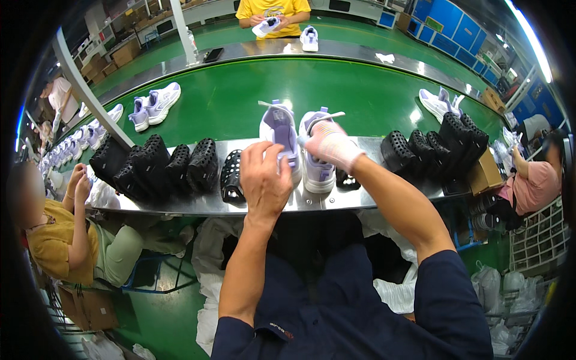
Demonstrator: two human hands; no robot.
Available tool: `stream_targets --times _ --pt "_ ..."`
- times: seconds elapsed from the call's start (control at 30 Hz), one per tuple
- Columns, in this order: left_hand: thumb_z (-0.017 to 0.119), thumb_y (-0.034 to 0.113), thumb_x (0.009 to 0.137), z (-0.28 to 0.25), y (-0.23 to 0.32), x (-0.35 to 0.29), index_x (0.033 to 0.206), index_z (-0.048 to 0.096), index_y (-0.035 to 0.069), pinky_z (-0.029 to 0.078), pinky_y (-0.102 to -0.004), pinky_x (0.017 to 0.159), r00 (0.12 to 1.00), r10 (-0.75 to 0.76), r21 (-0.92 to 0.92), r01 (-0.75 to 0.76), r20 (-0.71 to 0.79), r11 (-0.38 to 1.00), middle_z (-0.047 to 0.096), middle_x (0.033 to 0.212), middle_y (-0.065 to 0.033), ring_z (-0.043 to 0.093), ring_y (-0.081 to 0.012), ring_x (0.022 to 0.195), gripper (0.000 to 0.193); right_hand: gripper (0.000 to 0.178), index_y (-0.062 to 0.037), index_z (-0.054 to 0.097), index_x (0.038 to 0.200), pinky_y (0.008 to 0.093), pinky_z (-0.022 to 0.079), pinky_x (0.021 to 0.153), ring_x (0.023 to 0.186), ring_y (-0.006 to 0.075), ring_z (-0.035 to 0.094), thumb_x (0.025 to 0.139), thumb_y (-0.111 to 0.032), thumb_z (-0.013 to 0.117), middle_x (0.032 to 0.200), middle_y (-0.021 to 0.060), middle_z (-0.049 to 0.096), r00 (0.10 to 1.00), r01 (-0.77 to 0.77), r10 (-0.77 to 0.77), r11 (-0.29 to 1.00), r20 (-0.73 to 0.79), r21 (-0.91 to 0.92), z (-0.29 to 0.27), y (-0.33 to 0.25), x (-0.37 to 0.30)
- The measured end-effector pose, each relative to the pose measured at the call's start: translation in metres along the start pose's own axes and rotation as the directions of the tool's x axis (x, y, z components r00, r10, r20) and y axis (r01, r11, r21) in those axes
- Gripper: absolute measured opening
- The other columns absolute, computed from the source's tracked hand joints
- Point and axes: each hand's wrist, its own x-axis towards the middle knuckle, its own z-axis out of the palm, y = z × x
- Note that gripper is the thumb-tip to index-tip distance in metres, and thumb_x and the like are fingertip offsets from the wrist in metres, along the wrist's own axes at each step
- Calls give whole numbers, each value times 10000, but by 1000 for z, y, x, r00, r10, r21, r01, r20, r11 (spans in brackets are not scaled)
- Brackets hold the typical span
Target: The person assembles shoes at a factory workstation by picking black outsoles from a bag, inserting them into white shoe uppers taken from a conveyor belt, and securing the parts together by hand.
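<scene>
Two white and lilac sneakers stand side by side before me on the metal table edge, toes pointing away. My left hand (264,177) lies over the near left side of the left sneaker (280,129), its fingers bent against the collar; its fingertips are partly hidden. A pale pink-white glove covers my right hand (333,147), which is closed at the opening of the right sneaker (318,175). What its fingertips grip inside is hidden. Close by my left wrist stands a black perforated shoe form (232,177); another black form (347,180) shows partly under my right wrist.
More black forms (150,162) line the metal edge (240,207) on both sides. On the green conveyor belt (228,90), sneaker pairs (157,105) stand left and another pair (440,103) right. Co-workers sit at both sides; a person in yellow (273,12) handles a shoe opposite.
</scene>
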Motion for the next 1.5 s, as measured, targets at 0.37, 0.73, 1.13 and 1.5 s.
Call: stream_targets --times 0.37,0.73,1.13,1.5 --pt "751 199 870 5 8 12 965 698 59 516 -446 850 882 19 -3 -20 470 1000 701 946 -129 654 -325 962 177 628 1 622 1167 447 565 850 1033 370 668 817 -495 780 1157 203 665 840 -155 1 959 -543 -238 54 90 -98" --pt "805 202 765 108 15 129 1072 683 2 551 -461 863 645 -34 269 -270 763 925 737 988 -224 710 -388 957 386 500 -39 682 1033 434 564 806 972 309 690 839 -494 753 999 152 693 936 -192 60 913 -348 -360 41 105 -101" --pt "749 47 772 152 -7 91 1092 705 -22 579 -452 800 908 -23 -65 55 419 996 742 933 -246 737 -385 883 330 317 -2 712 937 422 558 680 734 333 727 913 -318 697 767 153 729 946 25 66 961 -317 275 -53 111 -128" --pt "738 117 779 139 37 120 841 754 20 547 -429 725 585 113 -218 113 803 969 716 807 -228 708 -336 790 116 398 9 722 1080 419 548 741 732 304 677 890 -336 671 832 202 722 950 111 -74 988 302 -107 -109 95 -78"
